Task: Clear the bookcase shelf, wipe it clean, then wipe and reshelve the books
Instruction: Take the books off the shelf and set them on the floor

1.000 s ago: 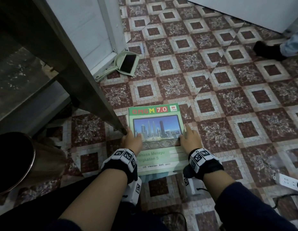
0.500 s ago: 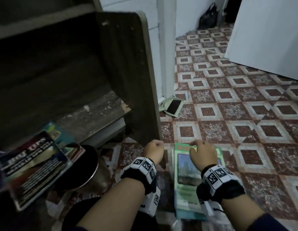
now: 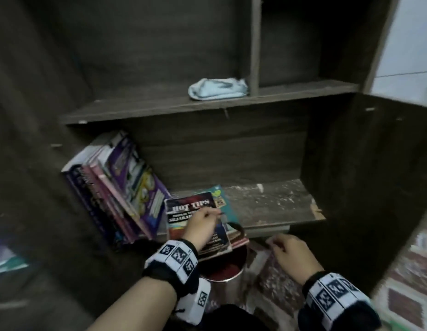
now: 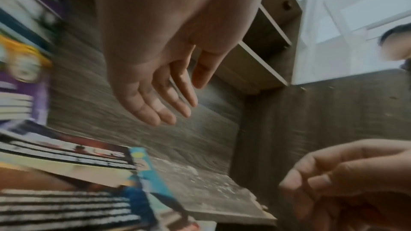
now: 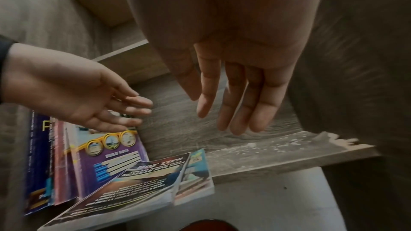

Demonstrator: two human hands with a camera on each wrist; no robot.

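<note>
Both hands have left the floor book for the bookcase's bottom shelf (image 3: 267,206), still clearing. Leaning books (image 3: 117,187) remain, then the flat "Hot Tips" book (image 3: 183,211) — left hand (image 3: 203,226) above, right hand (image 3: 293,255) near; fingers (image 5: 222,111) relaxed, empty — grasp next.

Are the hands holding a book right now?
No. The left hand hangs open above the books, and the right hand is open too, holding nothing.

Bookcase, lower shelf (image 3: 267,206): books sitting at its left end.
Row of books (image 3: 112,185) leaning at far left; "Hot Tips" book (image 3: 188,209) lying right of them, overhanging the front edge; cloth (image 3: 217,88) resting on the shelf above.
</note>
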